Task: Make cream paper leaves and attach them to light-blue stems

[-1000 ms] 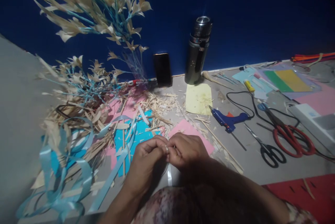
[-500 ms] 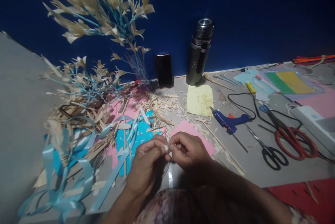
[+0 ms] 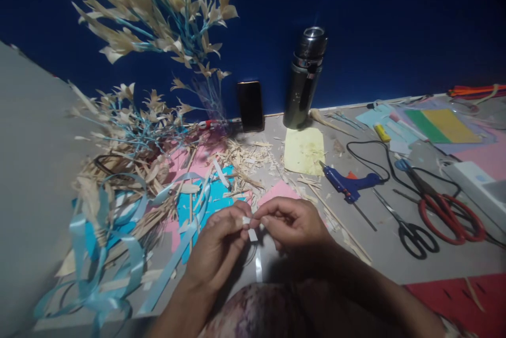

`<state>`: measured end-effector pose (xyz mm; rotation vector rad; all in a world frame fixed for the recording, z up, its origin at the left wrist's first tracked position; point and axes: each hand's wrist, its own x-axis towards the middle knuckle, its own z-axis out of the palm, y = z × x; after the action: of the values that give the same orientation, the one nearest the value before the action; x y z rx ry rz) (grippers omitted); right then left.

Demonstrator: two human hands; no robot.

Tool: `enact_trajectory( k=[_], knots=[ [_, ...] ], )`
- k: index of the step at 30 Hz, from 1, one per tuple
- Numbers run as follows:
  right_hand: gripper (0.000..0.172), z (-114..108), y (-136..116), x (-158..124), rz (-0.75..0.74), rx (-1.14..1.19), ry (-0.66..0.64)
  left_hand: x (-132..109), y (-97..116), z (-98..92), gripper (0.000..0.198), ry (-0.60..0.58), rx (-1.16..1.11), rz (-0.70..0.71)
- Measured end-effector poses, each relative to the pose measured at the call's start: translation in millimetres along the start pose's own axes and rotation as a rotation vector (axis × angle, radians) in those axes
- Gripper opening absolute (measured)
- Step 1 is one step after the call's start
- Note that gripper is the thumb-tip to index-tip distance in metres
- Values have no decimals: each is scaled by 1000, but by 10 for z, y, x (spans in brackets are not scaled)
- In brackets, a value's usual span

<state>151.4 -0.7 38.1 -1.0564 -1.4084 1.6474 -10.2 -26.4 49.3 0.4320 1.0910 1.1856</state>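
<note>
My left hand (image 3: 215,245) pinches a small white strip (image 3: 253,234) between thumb and fingers, just above the table in front of me. One end of the strip hangs below the fingertips, and its upper part is folded or bent at the thumb. My right hand (image 3: 298,227) meets it from the other side, thumb and forefinger closed together at the strip's edge. Beneath the hands lie a blue sheet (image 3: 229,195) and a pink sheet (image 3: 280,189). Another shiny pale strip (image 3: 258,268) shows on the table nearer my body.
Light-blue ribbon (image 3: 132,253) and dried husks (image 3: 154,169) crowd the left, below a vase of husk flowers (image 3: 213,90). A phone (image 3: 250,106) and flask (image 3: 302,85) stand behind. Rightward lie a glue gun (image 3: 348,182), black-handled scissors (image 3: 415,238) and red-handled scissors (image 3: 450,216).
My fingertips have shifted slightly, and the white strip's lower end now shows below them. The right hand's fingers have stretched out somewhat. The whole view has moved a little.
</note>
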Motion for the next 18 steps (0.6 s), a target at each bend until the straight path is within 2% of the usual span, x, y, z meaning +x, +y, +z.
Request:
enact_trajectory(
  k=[3,5,7,9,11,14,16,18],
  knots=[
    [15,-48,-10,-5,-51,101,-8,21,9,-17,9,-23,-178,-105],
    [13,-84,-18,-7,-90,141,21,12,15,-39,10,-15,-241,-97],
    [12,-113,-35,-9,-130,142,124,-15,18,-69,13,13,-215,-31],
    [10,-116,-53,-13,-210,64,248,-50,11,-97,15,71,-45,112],
    [8,-86,-55,-19,-360,-97,303,-81,-8,-111,17,153,240,322],
    [16,-9,-14,-32,-629,-396,253,-109,-43,-90,17,218,608,610],
    [19,27,26,-39,-742,-594,209,-118,-63,-57,16,204,730,689],
    [19,35,49,-45,-776,-762,172,-121,-81,-28,16,187,798,729]
  ],
)
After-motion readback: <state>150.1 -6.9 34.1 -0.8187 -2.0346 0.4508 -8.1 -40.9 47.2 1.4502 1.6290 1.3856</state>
